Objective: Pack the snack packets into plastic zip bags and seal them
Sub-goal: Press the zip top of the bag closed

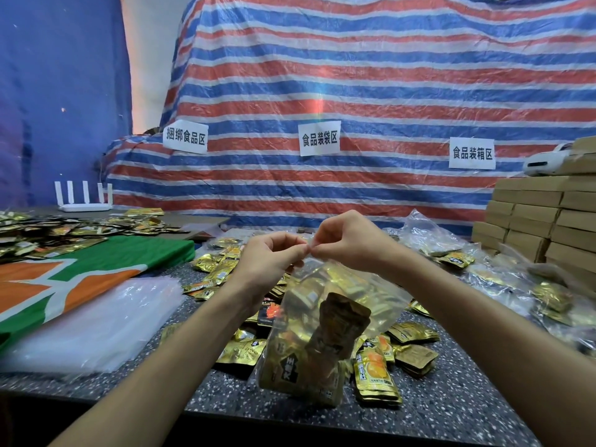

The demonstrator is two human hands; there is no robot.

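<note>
**Head view: both hands at the mouth of a filled zip bag.**

The left hand (271, 256) and right hand (348, 243) meet fingertip to fingertip. Each pinches the top edge of the clear zip bag (322, 333), which hangs below them with gold snack packets inside. Loose packets (374, 372) lie under and around the bag, and a bare strip of speckled table (435, 411) runs along the near edge. A stack of empty bags (96, 321) lies left of the left hand. Cardboard boxes (532, 227) wall off the space well right of the right hand.
</note>
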